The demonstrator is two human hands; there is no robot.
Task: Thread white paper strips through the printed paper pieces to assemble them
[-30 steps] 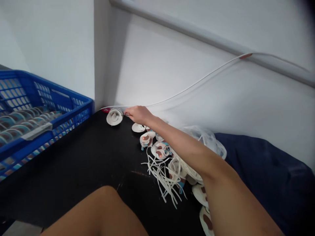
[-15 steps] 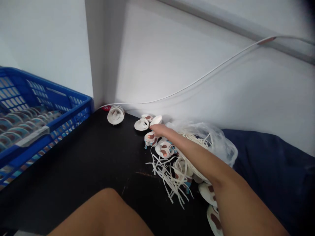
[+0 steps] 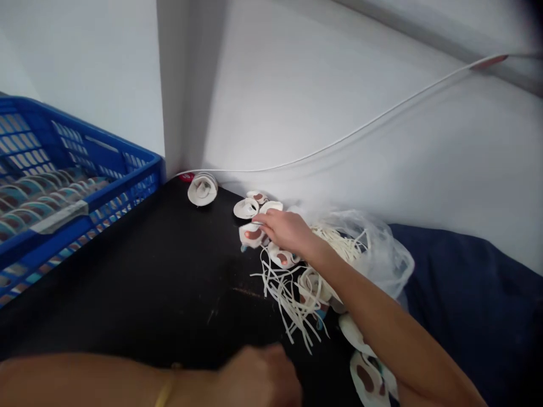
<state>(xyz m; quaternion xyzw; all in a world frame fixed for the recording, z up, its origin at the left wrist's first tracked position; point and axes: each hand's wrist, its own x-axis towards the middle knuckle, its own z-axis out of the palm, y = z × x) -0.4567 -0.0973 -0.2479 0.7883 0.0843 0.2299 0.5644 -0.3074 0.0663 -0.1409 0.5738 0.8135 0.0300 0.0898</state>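
My right hand (image 3: pixel 288 229) reaches to the pile near the wall, its thumb and fingers pinched on the edge of a white round piece with brown spots (image 3: pixel 251 235). Right behind the fingertips lie a white cup-like piece (image 3: pixel 246 208) and another white piece (image 3: pixel 271 207). Below the palm is one more brown-spotted piece (image 3: pixel 282 258). My left hand (image 3: pixel 259 377) is low in the view over the black table, blurred and cut off by the bottom edge. Its fingers cannot be made out.
A blue crate (image 3: pixel 123 195) with rows of round pieces stands left on the black table (image 3: pixel 148 271). White strips (image 3: pixel 292 308) spill from a clear plastic bag (image 3: pixel 382 257). A stack of white cups (image 3: pixel 202 190) sits in the corner. Dark blue cloth (image 3: pixel 462 282) lies right.
My left hand has come into view at the bottom, where only a bent limb showed. My right hand has shifted slightly, and the spotted piece at its fingertips has moved up a little.
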